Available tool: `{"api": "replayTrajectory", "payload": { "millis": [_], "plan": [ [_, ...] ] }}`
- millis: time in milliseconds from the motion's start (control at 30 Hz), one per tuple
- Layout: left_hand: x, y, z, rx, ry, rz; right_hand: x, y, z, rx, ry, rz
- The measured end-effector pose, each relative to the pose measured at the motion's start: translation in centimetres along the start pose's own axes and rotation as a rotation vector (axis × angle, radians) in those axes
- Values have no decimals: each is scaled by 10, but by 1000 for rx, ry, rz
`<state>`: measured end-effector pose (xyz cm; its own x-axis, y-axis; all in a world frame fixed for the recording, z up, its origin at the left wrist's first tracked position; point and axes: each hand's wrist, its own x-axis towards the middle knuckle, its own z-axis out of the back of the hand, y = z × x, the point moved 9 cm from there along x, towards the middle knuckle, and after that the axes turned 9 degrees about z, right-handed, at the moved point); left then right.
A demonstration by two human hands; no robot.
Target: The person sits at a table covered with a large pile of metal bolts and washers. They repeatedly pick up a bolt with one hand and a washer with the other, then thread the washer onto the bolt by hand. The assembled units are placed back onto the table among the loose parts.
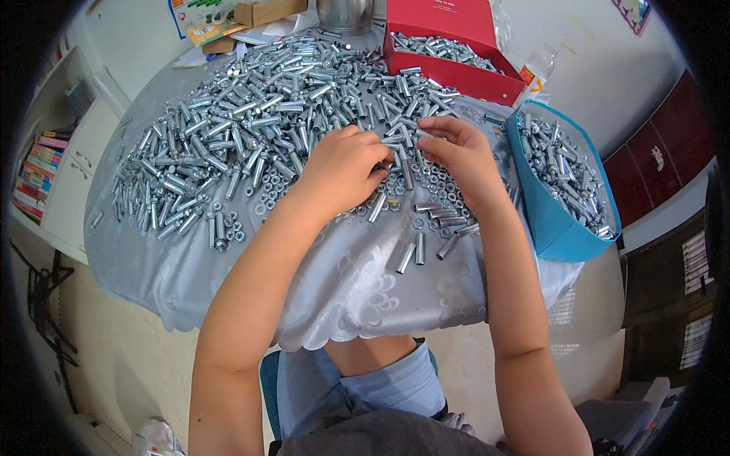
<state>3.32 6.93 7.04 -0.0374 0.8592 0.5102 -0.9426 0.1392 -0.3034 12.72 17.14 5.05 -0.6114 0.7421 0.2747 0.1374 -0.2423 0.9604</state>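
Over the front of a large heap of silver expansion bolts [266,102], my two hands work close together. My left hand [344,169] has its fingers curled in toward the thumb; what they grip, if anything, is hidden. A short silver metal sleeve [423,134] sits between the thumb and fingers of my right hand [462,156]. Loose hex nuts [437,182] lie scattered below and between the hands. Nearer to me, several separate sleeves [406,257] rest on the grey patterned tablecloth [357,281].
A blue fabric bin [551,220] full of bolts stands right of my right forearm. Behind the heap are an open red box [456,76] with more bolts, a clear bottle [538,68], a metal pot [346,17] and a cardboard box [270,11]. A bookshelf [57,163] is at left.
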Motion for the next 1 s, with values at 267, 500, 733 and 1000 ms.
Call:
{"api": "replayTrajectory", "payload": {
  "millis": [267,500,733,1000],
  "plan": [
    [1,10,-2,91,8,102,-3,6,-18,98,114,14],
    [0,12,2,147,-30,109,-9,15,-38,144,286,40],
    [-1,13,-6,70,44,135,-6,14,-28,37,185,111],
    [2,16,-2,60,-111,116,3,10,-4,-331,59,272]
  ]
}}
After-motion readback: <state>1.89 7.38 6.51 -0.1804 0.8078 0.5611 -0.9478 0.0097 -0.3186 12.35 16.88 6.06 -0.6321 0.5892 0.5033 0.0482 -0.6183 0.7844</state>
